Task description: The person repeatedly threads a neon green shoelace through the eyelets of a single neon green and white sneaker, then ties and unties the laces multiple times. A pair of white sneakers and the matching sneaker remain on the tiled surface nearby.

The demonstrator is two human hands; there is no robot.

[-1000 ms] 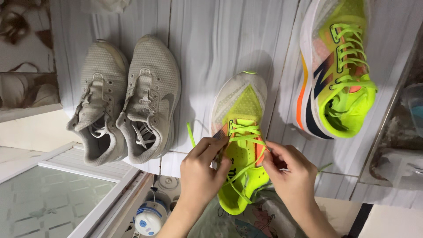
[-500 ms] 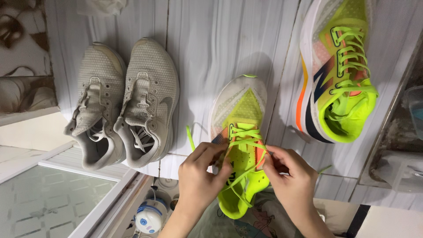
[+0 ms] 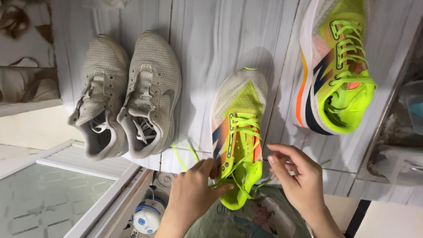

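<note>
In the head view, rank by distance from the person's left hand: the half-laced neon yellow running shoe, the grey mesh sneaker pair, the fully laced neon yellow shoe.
1. Half-laced neon yellow running shoe, touching the left hand.
2. Grey mesh sneaker pair, up-left.
3. Fully laced neon yellow shoe, far upper right.

Neon-yellow shoe [image 3: 238,132] with orange-navy stripes, grey mesh sneakers [image 3: 128,94], whitewashed planks [image 3: 211,39]

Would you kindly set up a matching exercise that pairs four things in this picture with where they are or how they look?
Things:
1. Grey shoes
2. Half-laced yellow shoe
3. Fully laced yellow shoe
4. Blue and white gadget

Descriptions:
A. Far right, lying apart from both hands
B. Low down, under the shelf edge
C. Between the left hand and right hand
D. A pair side by side on the left

Pairs: 1-D, 2-C, 3-A, 4-B
</note>
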